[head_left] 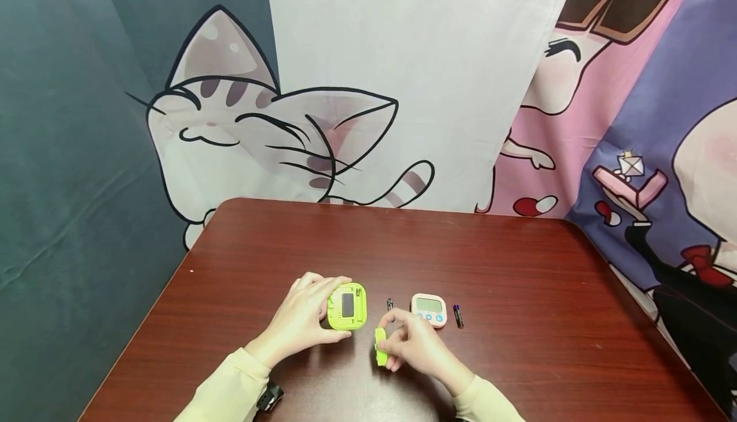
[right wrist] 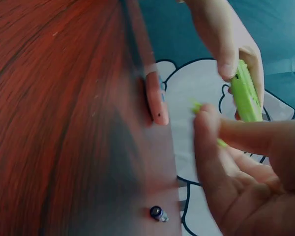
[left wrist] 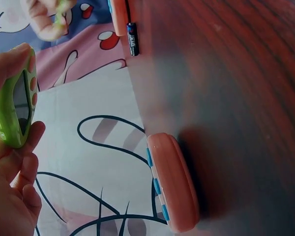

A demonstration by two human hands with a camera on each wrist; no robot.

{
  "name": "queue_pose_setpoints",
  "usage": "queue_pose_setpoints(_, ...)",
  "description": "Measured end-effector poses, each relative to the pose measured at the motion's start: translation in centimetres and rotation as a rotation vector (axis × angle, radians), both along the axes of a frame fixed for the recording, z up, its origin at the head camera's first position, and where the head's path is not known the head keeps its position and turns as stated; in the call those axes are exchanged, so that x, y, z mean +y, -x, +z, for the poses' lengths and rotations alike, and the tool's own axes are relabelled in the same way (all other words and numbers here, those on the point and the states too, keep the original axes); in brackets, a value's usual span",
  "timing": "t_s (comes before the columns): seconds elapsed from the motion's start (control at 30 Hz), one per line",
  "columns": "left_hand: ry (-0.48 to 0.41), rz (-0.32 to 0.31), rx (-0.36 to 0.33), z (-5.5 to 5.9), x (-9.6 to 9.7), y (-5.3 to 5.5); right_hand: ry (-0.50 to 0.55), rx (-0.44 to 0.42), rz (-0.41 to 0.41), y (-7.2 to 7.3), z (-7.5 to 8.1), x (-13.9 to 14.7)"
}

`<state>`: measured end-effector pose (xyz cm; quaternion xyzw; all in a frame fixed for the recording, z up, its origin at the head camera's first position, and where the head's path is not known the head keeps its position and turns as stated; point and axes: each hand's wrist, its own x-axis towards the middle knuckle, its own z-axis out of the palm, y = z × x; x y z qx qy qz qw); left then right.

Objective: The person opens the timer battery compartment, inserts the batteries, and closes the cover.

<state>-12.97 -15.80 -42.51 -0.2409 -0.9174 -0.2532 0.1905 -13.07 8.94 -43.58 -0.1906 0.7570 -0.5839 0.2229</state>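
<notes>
My left hand [head_left: 302, 313] grips a lime-green digital timer [head_left: 357, 307] by its edges, its back turned up to the head view with the battery compartment uncovered. In the left wrist view the timer's screen side and orange-red buttons show. My right hand [head_left: 417, 345] pinches a small lime-green cover [head_left: 381, 347] between thumb and fingers, a short way right of the timer. The cover is mostly hidden by fingertips in the right wrist view. Both green pieces are held above the table.
A pink timer [head_left: 428, 310] with blue buttons lies just beyond my right hand. One small battery [head_left: 389, 305] lies left of it, another battery [head_left: 458, 316] right. A second pink timer [left wrist: 172, 182] lies near my left hand on the brown table [head_left: 518, 268].
</notes>
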Motion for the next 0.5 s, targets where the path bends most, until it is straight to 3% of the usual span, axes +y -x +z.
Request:
queue_pose_setpoints(0.2,0.000,0.003,0.017,0.0,0.1,0.0,-0.084,-0.011,0.072,-0.4,-1.1,0.0)
queue_pose_setpoints(0.5,0.009,0.014,0.011,-0.2,0.0,-0.2,-0.157,0.004,0.087,-0.9,-1.5,0.0)
